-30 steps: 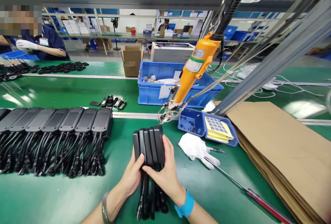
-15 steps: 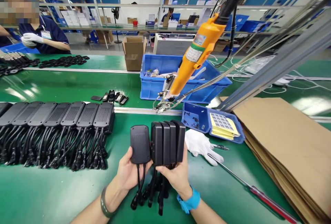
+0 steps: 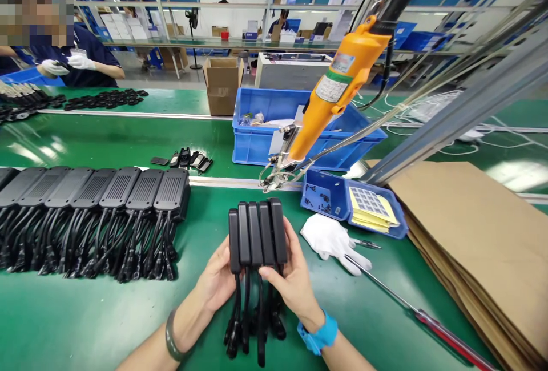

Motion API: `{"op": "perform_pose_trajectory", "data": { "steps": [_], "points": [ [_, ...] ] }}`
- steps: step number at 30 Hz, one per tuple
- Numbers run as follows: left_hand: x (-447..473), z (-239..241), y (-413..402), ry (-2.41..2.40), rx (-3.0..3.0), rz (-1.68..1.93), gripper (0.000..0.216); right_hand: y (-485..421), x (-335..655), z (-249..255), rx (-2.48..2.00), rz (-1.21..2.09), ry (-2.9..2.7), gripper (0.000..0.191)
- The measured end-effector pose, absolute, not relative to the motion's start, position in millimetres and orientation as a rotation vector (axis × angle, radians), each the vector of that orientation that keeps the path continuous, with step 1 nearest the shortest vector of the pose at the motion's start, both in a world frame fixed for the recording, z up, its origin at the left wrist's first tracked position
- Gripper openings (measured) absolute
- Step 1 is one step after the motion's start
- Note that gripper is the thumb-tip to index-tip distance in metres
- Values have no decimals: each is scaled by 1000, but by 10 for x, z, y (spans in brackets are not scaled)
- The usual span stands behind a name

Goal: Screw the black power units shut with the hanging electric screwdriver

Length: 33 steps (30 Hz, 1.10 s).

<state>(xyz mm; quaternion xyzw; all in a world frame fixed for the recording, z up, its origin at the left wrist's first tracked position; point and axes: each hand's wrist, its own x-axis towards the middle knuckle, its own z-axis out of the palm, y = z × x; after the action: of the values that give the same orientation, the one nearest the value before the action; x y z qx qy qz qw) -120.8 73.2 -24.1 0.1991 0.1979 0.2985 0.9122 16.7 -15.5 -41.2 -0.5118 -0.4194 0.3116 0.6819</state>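
Note:
Between my hands stands a tight row of several black power adapters (image 3: 256,234), flat box-like units turned edge-on. Their short black cables (image 3: 260,314) with plug ends hang below. My left hand (image 3: 218,277) is closed on the leftmost unit's side; some of its fingers are hidden behind. My right hand (image 3: 293,274) wraps the right side of the row, its thumb across the front lower edge. To the left, a long row of similar adapters (image 3: 113,188) lies on the green bench with cables toward me.
An orange electric screwdriver (image 3: 336,85) hangs ahead, before a blue crate (image 3: 257,148). Rightward lie a small blue tray (image 3: 321,200), a white glove (image 3: 327,237), a red-handled screwdriver (image 3: 440,328) and cardboard sheets (image 3: 462,217). A gloved co-worker (image 3: 94,54) sits at far left.
The leftmost adapter, earlier facing me broadside in my left hand, is now turned edge-on against the others. The held row has moved left. The hanging screwdriver has shifted slightly right in view.

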Motion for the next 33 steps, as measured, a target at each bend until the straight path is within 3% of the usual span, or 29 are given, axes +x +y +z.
{"op": "perform_pose_trajectory", "data": {
  "steps": [10,15,22,29,33],
  "points": [
    [-1314,-418,734,369,303,516,33,-165,166,-546,-1139,863,-875,81],
    [-1334,-438,743,336,282,533,30,-138,201,-457,-984,1003,-498,60],
    [-1384,-468,790,317,293,524,26,-110,182,-319,-896,1056,-364,49],
    [-1348,-460,765,347,374,503,22,-87,198,-302,-969,971,-522,63],
    [-1351,-459,781,366,352,497,19,-63,206,-278,-988,985,-370,60]
  ]
}}
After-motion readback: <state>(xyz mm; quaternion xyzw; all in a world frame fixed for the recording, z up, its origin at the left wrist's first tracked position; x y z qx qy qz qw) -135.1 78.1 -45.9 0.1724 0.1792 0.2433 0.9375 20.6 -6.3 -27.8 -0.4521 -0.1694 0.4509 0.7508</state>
